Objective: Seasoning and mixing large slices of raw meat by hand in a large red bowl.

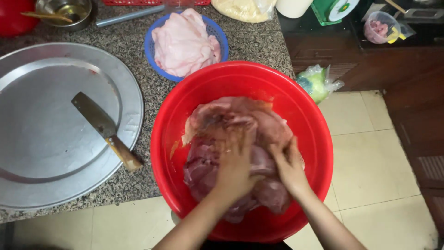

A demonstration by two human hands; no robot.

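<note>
Raw meat (231,120), pink and in big slabs, lies piled in the red plastic basin (185,97), right under both hands; the pile stretches up and away from the fingers, toward the far rim; the left hand (235,164) lies flat on top of the pile, fingers spread and pressing down, gripping nothing; the right hand (289,164) sits just beside it, fingers curled a little against the meat's side, touching but not closed around it; both hands are equally near; off to the left of the hands, a cleaver (105,129) rests on a round metal tray (41,153).
</note>
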